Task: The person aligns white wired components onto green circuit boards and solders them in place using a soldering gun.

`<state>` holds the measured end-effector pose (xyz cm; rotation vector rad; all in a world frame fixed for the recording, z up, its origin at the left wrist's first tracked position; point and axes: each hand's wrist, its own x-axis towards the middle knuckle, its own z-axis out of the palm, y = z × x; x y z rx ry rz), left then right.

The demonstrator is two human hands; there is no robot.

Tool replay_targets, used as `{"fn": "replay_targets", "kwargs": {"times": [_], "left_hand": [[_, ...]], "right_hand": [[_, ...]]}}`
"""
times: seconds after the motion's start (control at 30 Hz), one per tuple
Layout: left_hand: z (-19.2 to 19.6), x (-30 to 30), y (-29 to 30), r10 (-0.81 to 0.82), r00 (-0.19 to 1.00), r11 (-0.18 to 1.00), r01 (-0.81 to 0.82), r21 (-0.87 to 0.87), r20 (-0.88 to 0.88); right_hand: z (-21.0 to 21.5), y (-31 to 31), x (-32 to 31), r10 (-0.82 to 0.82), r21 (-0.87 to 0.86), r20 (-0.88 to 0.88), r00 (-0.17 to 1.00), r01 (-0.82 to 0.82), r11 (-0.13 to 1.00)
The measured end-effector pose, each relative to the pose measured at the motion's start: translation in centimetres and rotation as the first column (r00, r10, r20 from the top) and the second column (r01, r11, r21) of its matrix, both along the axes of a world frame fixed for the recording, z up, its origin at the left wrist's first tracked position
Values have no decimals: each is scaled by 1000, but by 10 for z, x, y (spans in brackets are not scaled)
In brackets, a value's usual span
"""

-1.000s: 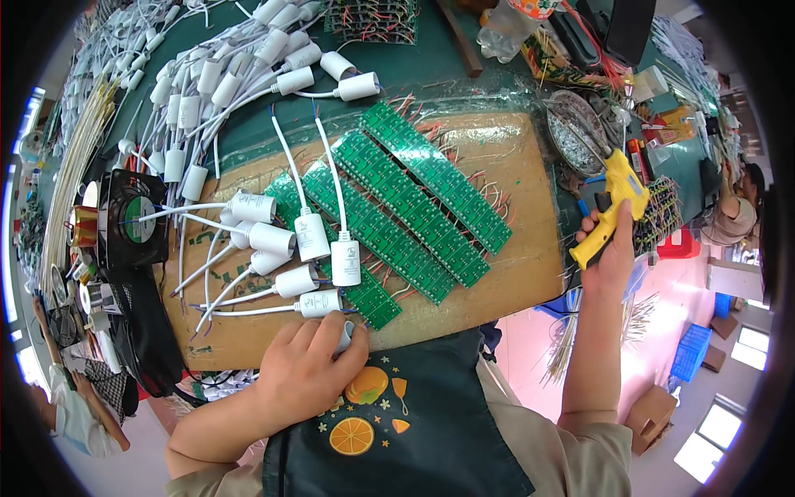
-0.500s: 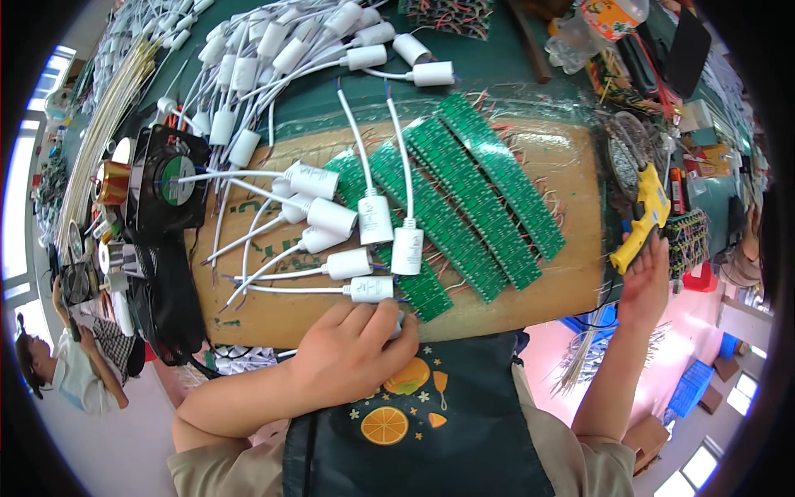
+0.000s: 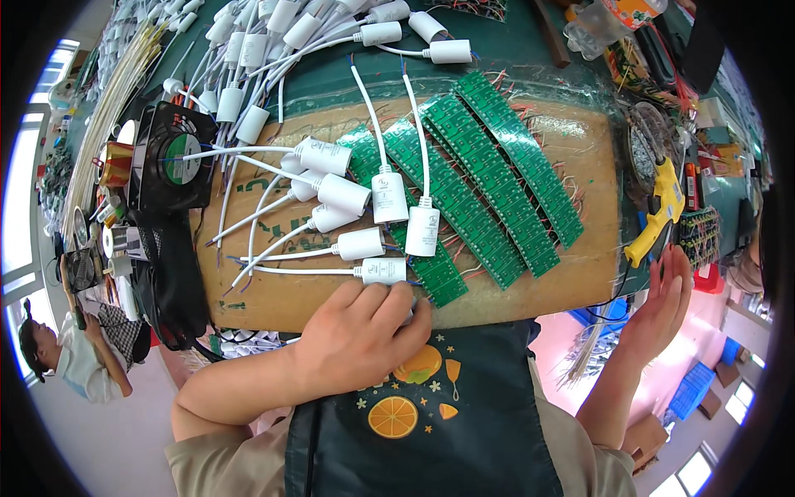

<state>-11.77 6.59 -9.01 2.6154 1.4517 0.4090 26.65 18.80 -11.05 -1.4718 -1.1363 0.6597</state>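
Near the board's front edge, my left hand (image 3: 360, 335) is closed on a pale piece whose body is mostly hidden by the fingers. Just beyond the knuckles lies a white plastic cylinder with a cable (image 3: 383, 271), among several more like it. Two of these cylinders lie with their cables pointing away from me across green circuit board strips (image 3: 464, 195). My right hand (image 3: 658, 311) is raised at the right, fingers stretched out and somewhat apart. Closest to it is a yellow glue gun (image 3: 660, 211); a gap shows between its handle and my palm.
A brown work board (image 3: 273, 311) lies on the green table. A black fan (image 3: 172, 157) stands left, a heap of white corded cylinders (image 3: 302, 31) at the back. Beside the glue gun is a round dish (image 3: 642, 157). Another person (image 3: 79, 356) is at far left.
My right hand has drawn back from the glue gun's handle toward me. The left hand keeps its closed grip by the board's edge. The whole view has shifted slightly.
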Motion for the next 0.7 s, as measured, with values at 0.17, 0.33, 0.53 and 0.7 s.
{"fn": "replay_targets", "kwargs": {"times": [0.17,0.33,0.53,0.7], "left_hand": [[6,-2,2,-9,1000,999,8,-49,-16],[30,-13,26,139,967,990,-133,-43,214],[33,-68,106,452,890,885,-456,96,60],[15,-86,139,458,873,877,-475,-76,-167]], "right_hand": [[-13,-44,-17,466,94,-123,876,-457,884],[-3,-67,-76,634,-233,-478,607,-784,575],[11,-48,-110,499,-467,-727,472,-872,146],[26,-42,-125,385,-573,-747,541,-819,39]]}}
